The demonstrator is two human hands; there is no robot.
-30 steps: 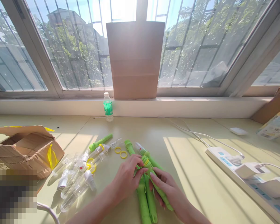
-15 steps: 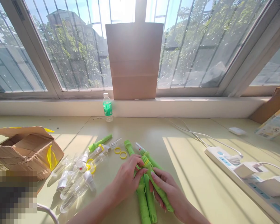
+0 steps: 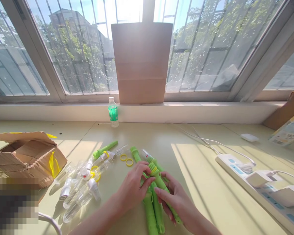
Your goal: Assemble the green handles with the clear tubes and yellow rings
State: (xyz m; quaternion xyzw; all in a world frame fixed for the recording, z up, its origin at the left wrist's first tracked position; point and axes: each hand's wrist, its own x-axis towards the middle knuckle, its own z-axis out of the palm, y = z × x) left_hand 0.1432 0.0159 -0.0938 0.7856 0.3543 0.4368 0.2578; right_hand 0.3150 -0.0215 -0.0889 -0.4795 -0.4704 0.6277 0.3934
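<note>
A bright green bamboo-shaped plastic tube (image 3: 161, 184) with a threaded end lies slanted between my hands. My right hand (image 3: 178, 195) is closed around its body, thumb on top. At the threaded end, the thumb and fingers of my left hand (image 3: 131, 184) pinch beside a yellow ring (image 3: 154, 171) seated on the neck. Beneath and beside my hands lie more green tubes, one with a thick body (image 3: 150, 215) and another thinner one (image 3: 159, 222). Beyond my left fingers a green threaded tube end (image 3: 134, 152) sticks out. A clear tube tip (image 3: 146, 154) shows next to it.
Two loose yellow rings (image 3: 129, 162) lie ahead of my left hand. Clear tubes with white caps (image 3: 75, 192) are heaped at left, near an open cardboard box (image 3: 49, 166). A bottle (image 3: 113, 112) stands by the window. At right lies a power strip (image 3: 231, 166) with cables.
My right hand's fingers have shifted on the green tube, the thumb sliding toward my left hand. My left hand keeps its pinch at the threaded end.
</note>
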